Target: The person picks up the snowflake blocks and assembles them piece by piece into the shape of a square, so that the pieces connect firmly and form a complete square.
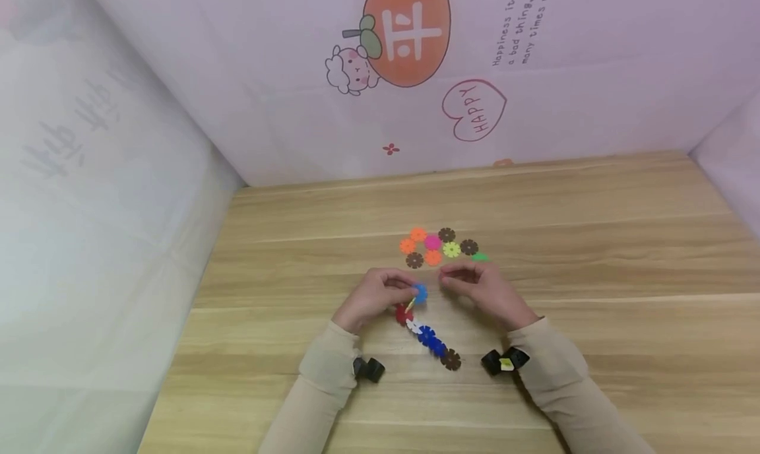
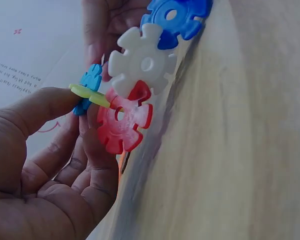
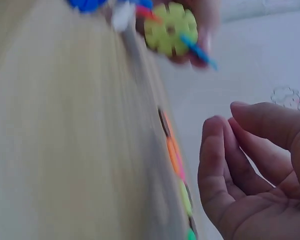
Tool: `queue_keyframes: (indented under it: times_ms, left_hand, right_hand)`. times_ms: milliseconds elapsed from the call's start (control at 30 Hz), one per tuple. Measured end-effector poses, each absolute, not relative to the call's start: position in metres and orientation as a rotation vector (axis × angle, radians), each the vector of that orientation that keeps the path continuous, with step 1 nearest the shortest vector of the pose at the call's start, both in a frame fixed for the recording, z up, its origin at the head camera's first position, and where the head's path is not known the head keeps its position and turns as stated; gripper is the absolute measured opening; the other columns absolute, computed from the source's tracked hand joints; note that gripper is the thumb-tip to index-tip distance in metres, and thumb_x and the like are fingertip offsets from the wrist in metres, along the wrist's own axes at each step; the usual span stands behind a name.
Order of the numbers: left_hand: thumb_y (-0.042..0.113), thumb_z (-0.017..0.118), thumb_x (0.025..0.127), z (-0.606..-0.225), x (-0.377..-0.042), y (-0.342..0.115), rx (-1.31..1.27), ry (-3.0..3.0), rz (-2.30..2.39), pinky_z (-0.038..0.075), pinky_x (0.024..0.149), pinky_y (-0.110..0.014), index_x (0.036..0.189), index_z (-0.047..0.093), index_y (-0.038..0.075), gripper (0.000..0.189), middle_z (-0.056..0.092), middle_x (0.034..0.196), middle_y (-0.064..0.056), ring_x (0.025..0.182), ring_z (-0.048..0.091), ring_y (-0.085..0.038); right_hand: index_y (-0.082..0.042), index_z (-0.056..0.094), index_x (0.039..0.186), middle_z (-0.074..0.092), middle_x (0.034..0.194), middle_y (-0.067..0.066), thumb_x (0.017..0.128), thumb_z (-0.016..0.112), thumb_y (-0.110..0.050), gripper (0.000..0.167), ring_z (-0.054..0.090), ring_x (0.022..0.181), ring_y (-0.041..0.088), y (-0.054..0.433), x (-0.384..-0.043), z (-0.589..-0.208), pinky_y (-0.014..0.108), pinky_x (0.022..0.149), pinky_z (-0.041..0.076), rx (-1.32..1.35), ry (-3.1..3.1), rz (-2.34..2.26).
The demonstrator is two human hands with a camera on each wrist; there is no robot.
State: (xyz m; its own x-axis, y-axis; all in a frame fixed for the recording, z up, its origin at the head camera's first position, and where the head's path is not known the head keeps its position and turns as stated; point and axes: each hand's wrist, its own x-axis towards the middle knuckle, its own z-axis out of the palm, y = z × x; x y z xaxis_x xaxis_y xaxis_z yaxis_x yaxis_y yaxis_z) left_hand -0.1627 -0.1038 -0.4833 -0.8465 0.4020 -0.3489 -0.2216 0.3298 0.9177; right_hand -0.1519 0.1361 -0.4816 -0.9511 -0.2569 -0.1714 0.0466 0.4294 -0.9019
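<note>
Left grip point(image 1: 375, 297) pinching disc chain point(image 1: 426, 336), apparently by light-blue disc point(image 1: 421, 293), right grip point(image 1: 489, 294) empty, slightly parted

Soft light, hazy right-wrist view.

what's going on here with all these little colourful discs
A person is handling a chain of linked, multicoloured, notched plastic discs. The left hand pinches it near its light-blue end, while the brown end points back toward the person. The right hand is close by, fingers bent, holding nothing. Loose orange, brown, pink, yellow and green notched plastic discs lie beyond the hands on the brown wood-grained table.
</note>
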Motion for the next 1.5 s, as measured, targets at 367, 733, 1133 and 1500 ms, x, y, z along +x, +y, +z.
queue_keyframes:
  times_ms: [367, 733, 1133, 1500]
  left_hand:
    - [0.017, 0.073, 0.089, -0.482, -0.164, -0.114, 0.103, 2.051, 1.585, 0.057, 0.074, -0.028, 0.11, 0.069, 0.007, 0.023, 0.072, 0.1, -0.006, 0.085, 0.067, -0.016]
    - [0.015, 0.072, 0.09, -0.482, -0.161, -0.119, 0.078, 2.067, 1.579, 0.058, 0.078, -0.029, 0.113, 0.069, 0.007, 0.024, 0.071, 0.103, -0.007, 0.088, 0.066, -0.016]
    - [0.015, 0.071, 0.09, -0.48, -0.162, -0.117, 0.075, 2.091, 1.553, 0.055, 0.078, -0.028, 0.11, 0.067, 0.006, 0.022, 0.069, 0.099, -0.006, 0.087, 0.064, -0.015]
    - [0.01, 0.07, 0.091, -0.482, -0.16, -0.116, 0.115, 2.057, 1.594, 0.058, 0.078, -0.028, 0.112, 0.069, 0.004, 0.023, 0.071, 0.099, -0.007, 0.084, 0.066, -0.013]
  right_hand:
    - [0.005, 0.061, 0.125, 0.068, 0.114, 0.025, 0.093, 0.067, -0.011, 0.036, 0.067, 0.1, 0.037, 0.182, -0.165, -0.477, 0.049, 0.087, 0.056, -0.111, 2.875, -1.36]
    - [0.006, 0.06, 0.126, 0.068, 0.114, 0.026, 0.092, 0.069, -0.019, 0.043, 0.066, 0.101, 0.038, 0.187, -0.173, -0.48, 0.052, 0.09, 0.053, -0.187, 2.855, -1.19]
    - [0.005, 0.064, 0.12, 0.07, 0.107, 0.023, 0.087, 0.074, -0.013, 0.039, 0.065, 0.097, 0.034, 0.18, -0.182, -0.478, 0.05, 0.086, 0.053, -0.226, 2.839, -1.088]
    - [-0.001, 0.07, 0.111, 0.072, 0.095, 0.014, 0.087, 0.075, -0.014, 0.028, 0.065, 0.087, 0.025, 0.183, -0.182, -0.482, 0.044, 0.079, 0.055, -0.283, 2.836, -1.082]
